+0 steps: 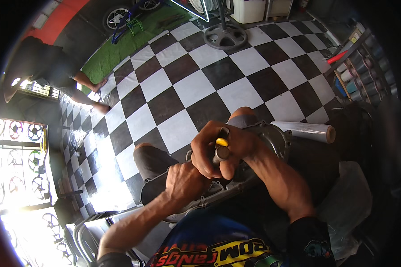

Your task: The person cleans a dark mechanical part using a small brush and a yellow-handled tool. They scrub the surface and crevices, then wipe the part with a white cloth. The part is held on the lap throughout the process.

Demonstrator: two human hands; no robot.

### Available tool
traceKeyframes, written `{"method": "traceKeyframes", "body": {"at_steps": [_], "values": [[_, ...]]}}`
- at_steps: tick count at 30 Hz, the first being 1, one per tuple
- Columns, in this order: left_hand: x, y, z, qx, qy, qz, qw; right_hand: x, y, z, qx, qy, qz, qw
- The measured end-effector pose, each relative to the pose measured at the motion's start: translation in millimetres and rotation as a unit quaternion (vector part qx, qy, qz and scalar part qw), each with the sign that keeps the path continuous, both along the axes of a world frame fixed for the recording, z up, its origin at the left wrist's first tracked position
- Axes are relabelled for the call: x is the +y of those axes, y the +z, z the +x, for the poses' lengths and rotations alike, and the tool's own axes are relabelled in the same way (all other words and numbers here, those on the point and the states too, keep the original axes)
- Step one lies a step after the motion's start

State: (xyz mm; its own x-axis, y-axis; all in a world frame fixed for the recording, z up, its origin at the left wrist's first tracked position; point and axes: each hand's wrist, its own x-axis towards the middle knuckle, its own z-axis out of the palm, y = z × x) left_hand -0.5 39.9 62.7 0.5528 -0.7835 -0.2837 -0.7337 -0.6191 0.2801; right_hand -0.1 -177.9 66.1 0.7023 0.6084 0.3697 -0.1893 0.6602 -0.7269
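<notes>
A grey cast-metal engine casing (217, 193) with bolt lugs along its rim lies across the lap, partly covered by my hands and forearms. Above it, my right hand (227, 143) wraps around a hand tool (221, 153). The tool's round metal end points up at me, and a yellow part shows beside it; its lower end is hidden. My left hand (187, 180) is curled just below and left of the right hand, over the casing. Whatever its fingers hold is out of sight.
A roll of clear plastic film (302, 131) lies right of the casing. Beyond stretches a checkered floor (200, 83) with a round stand base (225, 36). Another person (50, 63) is at the left. Cans on a rack (357, 73) stand right; folded chairs (87, 233) are lower left.
</notes>
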Motion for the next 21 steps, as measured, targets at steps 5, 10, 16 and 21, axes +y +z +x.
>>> {"method": "traceKeyframes", "body": {"at_steps": [5,10,16,21], "values": [[-3,18,65,0.076,-0.236,0.064,0.967,44,-4,-63,-0.043,-0.344,-0.021,0.938],[-28,17,99,-0.005,-0.515,0.012,0.857,94,-2,-88,-0.136,-0.573,-0.038,0.807],[1,17,51,0.084,-0.128,0.077,0.985,36,-1,-60,-0.125,-0.295,-0.079,0.944],[-8,1,-6,0.017,0.047,-0.061,0.997,-2,4,3,0.009,0.024,-0.068,0.997]]}}
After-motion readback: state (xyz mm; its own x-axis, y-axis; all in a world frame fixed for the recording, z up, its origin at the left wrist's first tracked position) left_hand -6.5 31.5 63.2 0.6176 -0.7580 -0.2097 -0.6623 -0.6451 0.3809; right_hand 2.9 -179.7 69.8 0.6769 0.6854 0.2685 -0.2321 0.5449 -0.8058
